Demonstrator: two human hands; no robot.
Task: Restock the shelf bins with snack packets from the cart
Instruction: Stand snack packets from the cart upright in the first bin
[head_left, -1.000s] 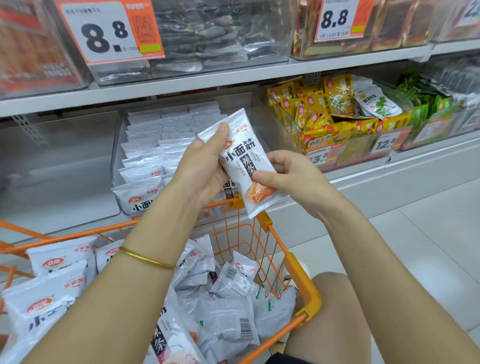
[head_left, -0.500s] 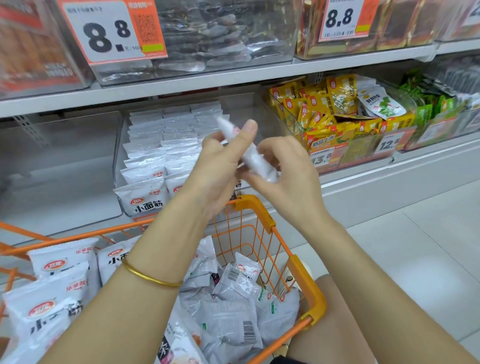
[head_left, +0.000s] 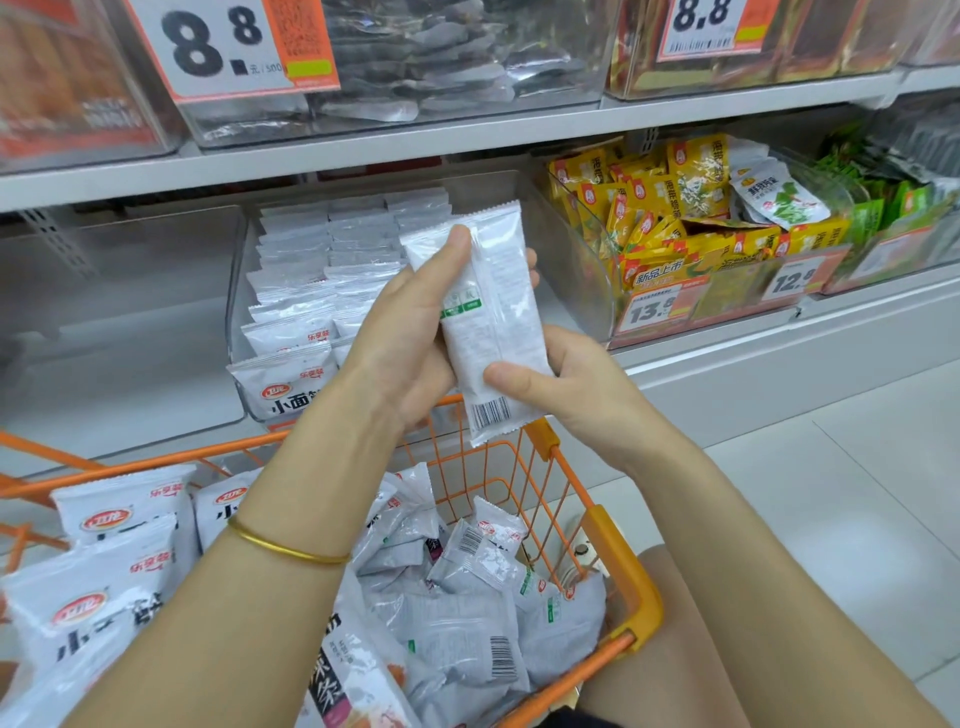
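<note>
A white snack packet (head_left: 493, 317) is held upright in front of the shelf, its printed back with a barcode facing me. My left hand (head_left: 410, 332) grips its upper part, thumb across the front. My right hand (head_left: 566, 384) holds its lower part, thumb pressed near the barcode. Behind it stands a clear shelf bin (head_left: 566, 260) with rows of the same white packets (head_left: 311, 291). Below, the orange wire cart (head_left: 618, 561) holds several more white packets (head_left: 457, 613).
To the right sits a bin of yellow packets (head_left: 670, 228) with price tags, then a bin of green packets (head_left: 904, 208). An upper shelf (head_left: 467, 140) carries clear bins and 8.8 price signs. A clear bin (head_left: 130, 312) stands left of the white-packet bin. Pale tiled floor (head_left: 857, 467) lies right.
Both hands have turned the packet over: its front with red print faced me a second ago, it was edge-on half a second ago, and now its back shows.
</note>
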